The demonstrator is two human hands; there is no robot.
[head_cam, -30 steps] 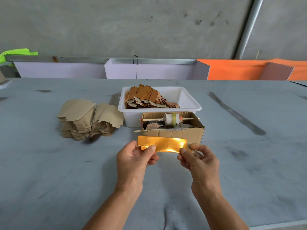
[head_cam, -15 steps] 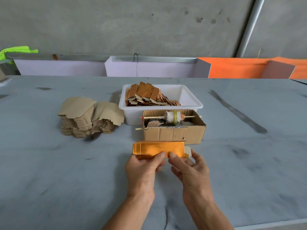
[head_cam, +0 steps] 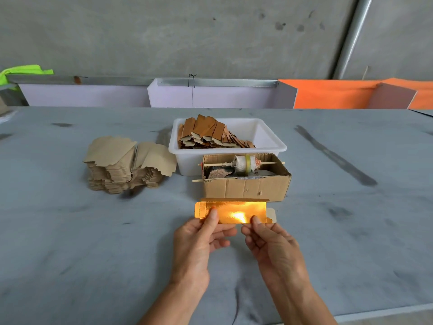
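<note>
Both hands hold a flat gold foil card blank (head_cam: 230, 212) just above the grey counter (head_cam: 70, 231), in front of the person and a little nearer than the cardboard box (head_cam: 246, 187). The left hand (head_cam: 196, 245) pinches the blank's lower left part, its thumb lying on the shiny face and its fingers curled underneath. The right hand (head_cam: 271, 247) pinches the lower right part the same way, thumb on top near the bright glare, fingers bent below. The blank stretches sideways between the two thumbs, its long edge roughly level, with a pale tab showing at its right end past the right hand.

Behind the cardboard box, touching it, stands a white plastic tub (head_cam: 269, 144) holding folded gold-brown pieces (head_cam: 208, 134). To the left of the tub lies a stack of plain brown card blanks (head_cam: 121, 165).
</note>
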